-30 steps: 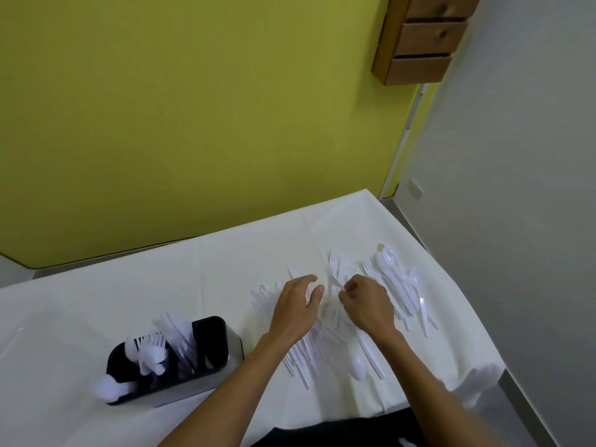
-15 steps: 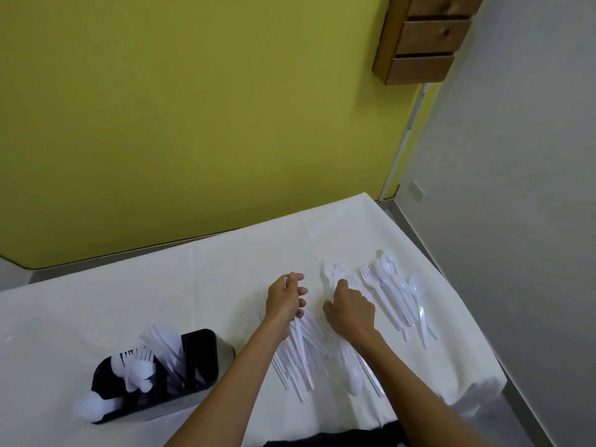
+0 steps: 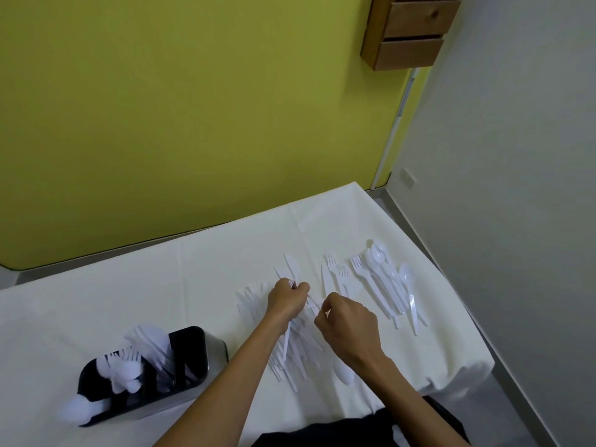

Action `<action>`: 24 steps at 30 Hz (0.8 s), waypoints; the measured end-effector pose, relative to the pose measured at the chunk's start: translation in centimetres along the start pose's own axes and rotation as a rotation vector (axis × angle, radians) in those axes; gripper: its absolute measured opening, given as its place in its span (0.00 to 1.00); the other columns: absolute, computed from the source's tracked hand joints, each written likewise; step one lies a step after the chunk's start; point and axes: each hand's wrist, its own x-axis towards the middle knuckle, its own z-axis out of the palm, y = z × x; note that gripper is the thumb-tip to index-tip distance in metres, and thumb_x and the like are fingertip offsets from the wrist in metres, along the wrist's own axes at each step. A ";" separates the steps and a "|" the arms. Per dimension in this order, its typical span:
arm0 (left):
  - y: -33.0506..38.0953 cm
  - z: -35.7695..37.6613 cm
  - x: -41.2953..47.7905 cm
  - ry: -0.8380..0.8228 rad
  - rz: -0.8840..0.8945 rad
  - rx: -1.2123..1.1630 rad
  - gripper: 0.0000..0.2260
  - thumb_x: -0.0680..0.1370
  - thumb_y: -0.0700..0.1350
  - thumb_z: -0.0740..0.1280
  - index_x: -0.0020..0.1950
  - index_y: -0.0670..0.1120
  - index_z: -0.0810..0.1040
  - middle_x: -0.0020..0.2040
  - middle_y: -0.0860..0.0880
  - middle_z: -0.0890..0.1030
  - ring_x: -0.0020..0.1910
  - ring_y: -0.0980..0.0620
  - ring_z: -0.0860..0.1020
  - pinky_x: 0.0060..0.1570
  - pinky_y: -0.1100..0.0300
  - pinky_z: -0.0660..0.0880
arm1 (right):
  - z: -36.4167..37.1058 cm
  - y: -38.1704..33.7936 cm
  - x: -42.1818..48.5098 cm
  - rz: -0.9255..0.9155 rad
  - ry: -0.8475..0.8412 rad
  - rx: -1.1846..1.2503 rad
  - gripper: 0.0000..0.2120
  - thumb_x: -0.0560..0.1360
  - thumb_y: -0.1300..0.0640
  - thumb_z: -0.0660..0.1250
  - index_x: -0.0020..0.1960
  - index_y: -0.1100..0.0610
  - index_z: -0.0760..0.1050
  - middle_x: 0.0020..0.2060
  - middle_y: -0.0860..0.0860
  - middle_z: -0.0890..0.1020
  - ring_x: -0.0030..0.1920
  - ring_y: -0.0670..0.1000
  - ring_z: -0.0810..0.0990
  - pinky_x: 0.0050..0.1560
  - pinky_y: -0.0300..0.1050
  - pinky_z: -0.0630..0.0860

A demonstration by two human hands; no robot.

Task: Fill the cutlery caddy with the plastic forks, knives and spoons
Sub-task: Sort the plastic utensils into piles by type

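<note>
Left hand (image 3: 285,300) is curled round a small bundle of forks (image 3: 292,282), tines showing above the knuckles, handles trailing back under the wrist. Right hand (image 3: 346,327), just beside it, has its fingers curled, with thumb and forefinger pinching the end of a thin white handle (image 3: 314,303) that runs across from the bundle.

Behind them a yellow-green wall (image 3: 193,108) meets a pale grey wall (image 3: 516,188) at a corner, where a white conduit (image 3: 395,124) runs down. A wooden drawer unit (image 3: 409,33) hangs high up by that corner, and a socket (image 3: 408,179) sits low on the grey wall.

A white tablecloth (image 3: 129,285), creased in folds, covers the table to its edges.

The cutlery caddy (image 3: 216,353), black inside a metal shell, stands near the left front, well apart from the hands, with white spoons and forks upright in it; which compartment holds what is too blurred to tell.

A loose pile of plastic cutlery (image 3: 300,353) lies beneath both hands. To its right lies a spread of forks and spoons (image 3: 383,285). One knife (image 3: 292,264) lies just beyond the left hand, and a single spoon (image 3: 343,372) lies by the right wrist.
</note>
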 end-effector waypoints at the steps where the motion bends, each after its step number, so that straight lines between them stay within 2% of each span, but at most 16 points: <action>1: -0.1 0.0 0.0 -0.016 -0.001 0.017 0.10 0.79 0.46 0.61 0.48 0.40 0.74 0.40 0.42 0.75 0.32 0.52 0.69 0.34 0.58 0.69 | 0.1 0.4 0.0 -0.011 -0.009 0.017 0.06 0.76 0.52 0.62 0.47 0.53 0.76 0.37 0.47 0.83 0.35 0.50 0.79 0.34 0.44 0.75; 3: -0.2 -0.2 0.0 -0.013 0.002 0.023 0.16 0.81 0.45 0.57 0.63 0.36 0.73 0.49 0.39 0.79 0.34 0.53 0.71 0.31 0.61 0.69 | 0.0 1.0 0.3 -0.010 -0.041 0.105 0.07 0.77 0.50 0.63 0.48 0.52 0.77 0.38 0.46 0.83 0.38 0.48 0.79 0.37 0.43 0.77; 4: -0.3 -0.2 0.0 -0.003 0.014 0.017 0.17 0.82 0.46 0.56 0.65 0.37 0.72 0.52 0.41 0.79 0.35 0.53 0.72 0.32 0.61 0.69 | -0.2 1.5 0.6 0.020 -0.037 0.177 0.07 0.77 0.48 0.64 0.48 0.51 0.77 0.39 0.45 0.82 0.39 0.47 0.79 0.39 0.43 0.77; 7: -0.1 -0.5 0.1 0.029 0.042 -0.058 0.11 0.84 0.45 0.54 0.58 0.40 0.72 0.49 0.45 0.80 0.37 0.54 0.76 0.33 0.60 0.70 | -0.1 3.6 2.3 0.226 0.024 0.212 0.14 0.77 0.44 0.67 0.55 0.53 0.74 0.48 0.48 0.79 0.45 0.49 0.80 0.44 0.44 0.77; 9: 0.0 -0.5 0.1 0.040 0.031 -0.140 0.11 0.84 0.44 0.54 0.58 0.39 0.71 0.45 0.46 0.82 0.36 0.53 0.81 0.35 0.59 0.76 | 0.5 4.3 3.2 0.341 -0.077 0.097 0.17 0.78 0.46 0.65 0.59 0.57 0.71 0.52 0.52 0.77 0.48 0.53 0.79 0.44 0.43 0.74; 10: 0.0 -0.4 0.2 0.031 0.020 -0.192 0.10 0.84 0.43 0.54 0.58 0.40 0.72 0.44 0.45 0.83 0.36 0.51 0.83 0.37 0.57 0.79 | 0.9 4.3 3.5 0.349 -0.112 0.058 0.14 0.78 0.47 0.64 0.56 0.57 0.71 0.50 0.52 0.77 0.45 0.52 0.78 0.42 0.41 0.72; 11: 0.1 -0.3 0.2 0.016 0.009 -0.250 0.10 0.84 0.42 0.55 0.58 0.41 0.73 0.45 0.43 0.83 0.37 0.50 0.84 0.38 0.55 0.81 | 1.2 4.1 3.6 0.340 -0.132 0.038 0.10 0.79 0.49 0.63 0.51 0.56 0.71 0.47 0.51 0.77 0.42 0.49 0.77 0.39 0.39 0.71; 13: 0.4 -0.1 0.1 -0.011 -0.006 -0.356 0.10 0.84 0.40 0.55 0.57 0.43 0.76 0.45 0.42 0.82 0.35 0.48 0.83 0.35 0.57 0.81 | 1.1 3.8 3.8 0.313 -0.149 0.023 0.10 0.79 0.49 0.62 0.45 0.56 0.72 0.41 0.51 0.78 0.36 0.47 0.74 0.33 0.36 0.66; 15: 0.8 -0.2 0.0 -0.044 -0.017 -0.460 0.10 0.83 0.40 0.58 0.57 0.43 0.78 0.41 0.44 0.76 0.32 0.49 0.77 0.33 0.58 0.77 | 0.5 3.8 3.8 0.320 -0.147 0.110 0.12 0.78 0.49 0.64 0.45 0.58 0.75 0.39 0.52 0.81 0.34 0.47 0.74 0.32 0.38 0.71; 17: 1.2 -0.5 0.0 -0.068 -0.024 -0.496 0.08 0.82 0.46 0.64 0.56 0.43 0.78 0.39 0.46 0.71 0.32 0.51 0.70 0.30 0.59 0.71 | -0.3 3.8 3.6 0.288 -0.100 0.264 0.11 0.76 0.49 0.68 0.44 0.57 0.76 0.37 0.51 0.81 0.35 0.48 0.77 0.39 0.44 0.77; 20: 1.3 -0.4 0.2 -0.109 -0.016 -0.441 0.20 0.78 0.59 0.68 0.62 0.48 0.74 0.38 0.47 0.72 0.33 0.52 0.69 0.29 0.60 0.69 | -1.3 2.6 2.4 0.154 -0.110 0.357 0.11 0.75 0.47 0.70 0.44 0.54 0.77 0.36 0.46 0.80 0.38 0.46 0.79 0.39 0.42 0.76; 22: 1.7 0.0 -0.1 -0.116 0.038 -0.370 0.22 0.78 0.62 0.67 0.63 0.48 0.75 0.45 0.44 0.78 0.37 0.49 0.75 0.30 0.62 0.72 | -1.5 1.9 1.4 0.082 -0.158 0.346 0.10 0.74 0.45 0.70 0.44 0.52 0.77 0.36 0.44 0.80 0.38 0.44 0.79 0.39 0.39 0.75; 24: 1.8 0.6 -0.3 -0.108 0.088 -0.318 0.18 0.81 0.58 0.63 0.64 0.47 0.77 0.55 0.43 0.82 0.47 0.45 0.81 0.33 0.62 0.74 | -1.3 1.8 0.8 0.064 -0.185 0.385 0.10 0.74 0.45 0.70 0.42 0.51 0.77 0.34 0.43 0.80 0.36 0.43 0.78 0.36 0.35 0.72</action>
